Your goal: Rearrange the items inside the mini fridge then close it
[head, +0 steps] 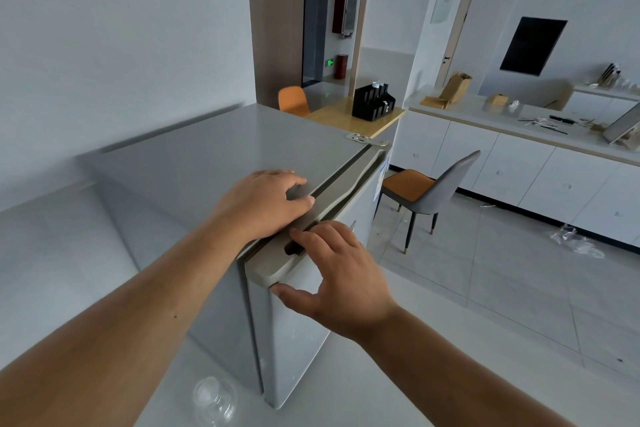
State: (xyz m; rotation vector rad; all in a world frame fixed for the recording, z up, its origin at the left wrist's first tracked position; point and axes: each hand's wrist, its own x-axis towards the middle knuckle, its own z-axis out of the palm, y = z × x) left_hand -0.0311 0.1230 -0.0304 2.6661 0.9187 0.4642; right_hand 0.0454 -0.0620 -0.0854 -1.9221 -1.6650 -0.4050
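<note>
The left hand [266, 201] lies palm down on the flat top of the grey, box-shaped metal mini fridge [207, 156], fingers loosely curled near the front edge and gripping nothing. The right hand [341, 274] is spread over the near corner of the beige plastic trim strip [311, 229] that caps the fridge's grey door [298, 329]: its fingers rest on top beside a dark recess, and the thumb presses under the corner, so the hand lightly pinches the trim. The door sits nearly flush with the cabinet, with only a thin dark seam showing; the fridge contents are hidden. The fridge stands on a pale grey surface [52, 253], where a clear glass bowl [214, 399] lies near its base. Beyond stand a grey chair with an orange seat [426, 191] and white cabinets [519, 163].
</note>
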